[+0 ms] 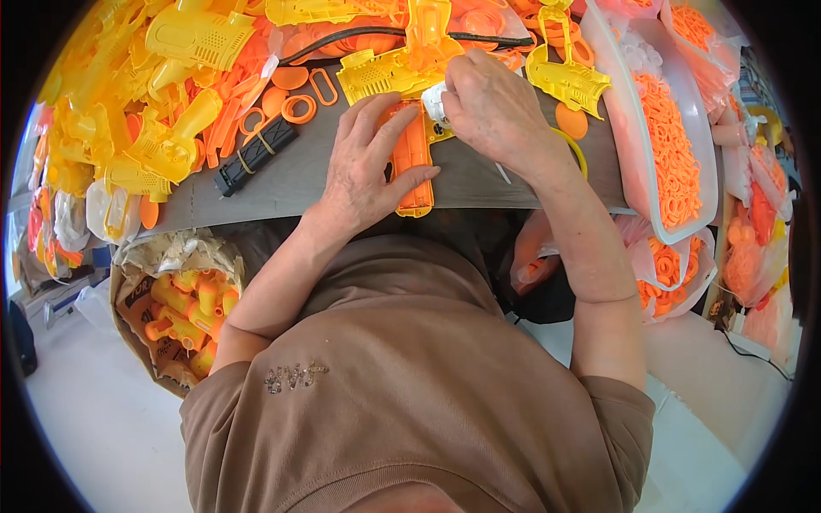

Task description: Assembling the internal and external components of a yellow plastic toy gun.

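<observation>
Hands, both mine, worked at the near edge of a grey table [291, 192]. My left hand [361, 167] held an orange case [414, 152], thumb across its lower part, fingers over its upper end; the case lay lengthwise on the table, one end toward me. My right hand [505, 111] was closed around a white part [434, 104] at the case's upper right; I could not tell whether the two touched.

I judged the work partway: the case was in position and seemed uncovered, while the white part was not yet released. Fitting and covering probably remained.

Counted: one case, one white part, one black bar [255, 158] with two pale ties, one black hose [342, 35], two loose rings [298, 109] near the bar and one oblong loop [323, 85]. Yellow shells [201, 38], heaped left and ahead, were past counting, as were the small loops [671, 154] in one clear tub [708, 162] at right. One paper bag [130, 321], lower left, held more parts, overlapping too much to number.
</observation>
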Demonstrator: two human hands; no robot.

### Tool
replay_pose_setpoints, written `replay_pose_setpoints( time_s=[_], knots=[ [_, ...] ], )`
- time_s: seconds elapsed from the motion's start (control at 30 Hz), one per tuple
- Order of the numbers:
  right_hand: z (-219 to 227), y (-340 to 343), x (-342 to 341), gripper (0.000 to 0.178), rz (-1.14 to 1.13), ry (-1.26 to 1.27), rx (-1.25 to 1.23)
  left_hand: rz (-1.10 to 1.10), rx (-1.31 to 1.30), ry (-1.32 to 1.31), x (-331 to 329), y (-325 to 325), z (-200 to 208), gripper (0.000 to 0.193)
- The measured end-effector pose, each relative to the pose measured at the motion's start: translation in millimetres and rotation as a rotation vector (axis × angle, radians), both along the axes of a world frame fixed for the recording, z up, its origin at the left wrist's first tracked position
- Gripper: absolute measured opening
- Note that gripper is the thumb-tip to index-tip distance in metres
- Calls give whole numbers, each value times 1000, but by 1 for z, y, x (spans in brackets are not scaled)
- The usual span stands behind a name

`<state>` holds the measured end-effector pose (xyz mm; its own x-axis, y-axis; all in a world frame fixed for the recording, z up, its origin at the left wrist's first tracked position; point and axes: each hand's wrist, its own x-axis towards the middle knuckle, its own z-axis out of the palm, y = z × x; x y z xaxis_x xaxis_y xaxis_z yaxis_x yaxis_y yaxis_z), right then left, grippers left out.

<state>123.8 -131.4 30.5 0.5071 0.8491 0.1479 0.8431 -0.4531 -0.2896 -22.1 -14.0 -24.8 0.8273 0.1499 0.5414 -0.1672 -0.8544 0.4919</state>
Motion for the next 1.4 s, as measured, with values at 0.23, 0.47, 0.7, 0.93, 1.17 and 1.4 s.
replay_pose_setpoints(
  time_s=[0.23,0.47,0.7,0.93,1.17,1.4],
  knots=[
    [15,7,4,25,105,-9,-176,-2,-1,-6,1,0,-1,63],
    [27,16,15,26,110,120,-364,-7,3,-1,1,1,-1,64],
    [22,22,22,27,194,75,-387,-8,-1,0,1,1,-2,63],
    [36,36,25,22,191,108,-593,-10,3,0,1,0,-3,62],
    [32,22,26,21,388,24,-399,-11,12,-16,0,1,-2,61],
    [44,28,11,17,334,-57,-504,-5,23,-24,0,2,-4,62]
  ],
)
